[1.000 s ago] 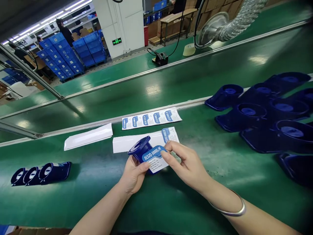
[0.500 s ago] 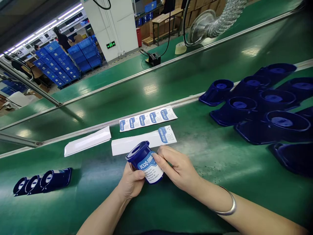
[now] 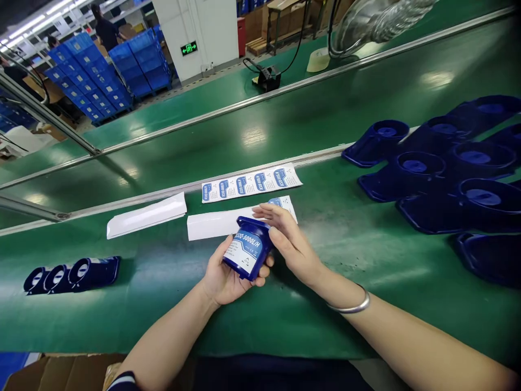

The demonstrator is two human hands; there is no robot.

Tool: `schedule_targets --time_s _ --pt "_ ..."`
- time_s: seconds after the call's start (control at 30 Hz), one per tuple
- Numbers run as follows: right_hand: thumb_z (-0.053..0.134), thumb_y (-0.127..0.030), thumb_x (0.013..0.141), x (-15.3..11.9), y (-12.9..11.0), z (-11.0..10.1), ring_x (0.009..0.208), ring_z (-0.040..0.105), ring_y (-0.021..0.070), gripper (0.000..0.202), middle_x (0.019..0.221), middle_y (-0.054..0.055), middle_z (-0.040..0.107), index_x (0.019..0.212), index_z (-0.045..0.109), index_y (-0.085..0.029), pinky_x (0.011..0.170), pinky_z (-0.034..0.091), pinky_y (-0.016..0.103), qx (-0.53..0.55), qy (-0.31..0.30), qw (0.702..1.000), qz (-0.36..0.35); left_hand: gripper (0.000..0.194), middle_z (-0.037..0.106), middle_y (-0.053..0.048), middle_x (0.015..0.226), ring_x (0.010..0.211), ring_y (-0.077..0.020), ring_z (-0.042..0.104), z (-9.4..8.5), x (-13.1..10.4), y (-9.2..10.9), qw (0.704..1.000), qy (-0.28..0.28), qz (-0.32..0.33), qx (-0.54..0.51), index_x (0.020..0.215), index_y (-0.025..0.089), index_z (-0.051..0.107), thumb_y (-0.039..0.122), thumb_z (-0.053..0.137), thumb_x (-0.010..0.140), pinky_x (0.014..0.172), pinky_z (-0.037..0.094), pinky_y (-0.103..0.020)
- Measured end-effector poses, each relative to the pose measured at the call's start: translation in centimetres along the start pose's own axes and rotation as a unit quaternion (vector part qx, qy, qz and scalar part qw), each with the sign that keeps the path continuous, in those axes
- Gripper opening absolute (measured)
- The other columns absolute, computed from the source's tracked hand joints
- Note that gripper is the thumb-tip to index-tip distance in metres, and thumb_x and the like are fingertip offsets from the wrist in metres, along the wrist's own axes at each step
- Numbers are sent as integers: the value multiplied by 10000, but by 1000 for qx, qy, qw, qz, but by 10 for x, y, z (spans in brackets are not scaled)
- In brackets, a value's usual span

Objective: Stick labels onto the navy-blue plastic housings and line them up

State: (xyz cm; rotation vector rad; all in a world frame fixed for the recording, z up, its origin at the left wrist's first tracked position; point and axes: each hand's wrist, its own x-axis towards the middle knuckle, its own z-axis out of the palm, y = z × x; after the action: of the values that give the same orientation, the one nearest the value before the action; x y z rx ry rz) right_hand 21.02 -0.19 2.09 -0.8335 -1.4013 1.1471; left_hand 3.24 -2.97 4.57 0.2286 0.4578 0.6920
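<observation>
My left hand is wrapped round a dark blue plastic housing, held tilted above the green bench. A blue and white label printed with 5000L/H sits on its curved side. At the housing's right edge is my right hand, its fingers extended and apart; whether it touches the housing I cannot tell. Behind the hands lies a mostly bare label strip, with one label at its right end partly hidden by my fingers. A full label sheet lies beyond it.
Several blue housings stand on the right. Three more housings lie in a row at the left. White backing strips rest along the metal rail. A cardboard box shows below the bench's front edge.
The housing has been turned in my left hand, bringing more of the label's right side into view. My right fingers have opened from their pinch at the label. The view has shifted.
</observation>
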Motion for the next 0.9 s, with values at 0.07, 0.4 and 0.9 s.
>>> schedule_targets --time_s 0.07,0.4,0.9 --pt "505 -610 1006 1 0 -1 1306 569 273 542 1386 92 614 1451 481 -301 1131 434 484 58 -63 995 40 677 692 -176 961 704 -158 651 0 2 -2 999 -9 -45 -21 1169 8 679 614 637 872 588 520 -225" --pt "464 -613 1013 -8 0 2 751 601 178 470 1084 48 623 1381 535 -329 536 507 285 -2 -15 990 143 606 741 -179 885 696 -232 713 -3 9 -3 984 118 51 125 1171 62 649 594 420 991 628 562 -308" --pt "448 -588 1029 -4 1 -3 992 615 227 441 1127 55 635 1338 560 -295 870 504 375 -66 26 994 88 743 605 -129 1276 1132 -297 646 -8 0 -11 801 178 205 534 1335 223 457 414 863 742 941 571 -466"
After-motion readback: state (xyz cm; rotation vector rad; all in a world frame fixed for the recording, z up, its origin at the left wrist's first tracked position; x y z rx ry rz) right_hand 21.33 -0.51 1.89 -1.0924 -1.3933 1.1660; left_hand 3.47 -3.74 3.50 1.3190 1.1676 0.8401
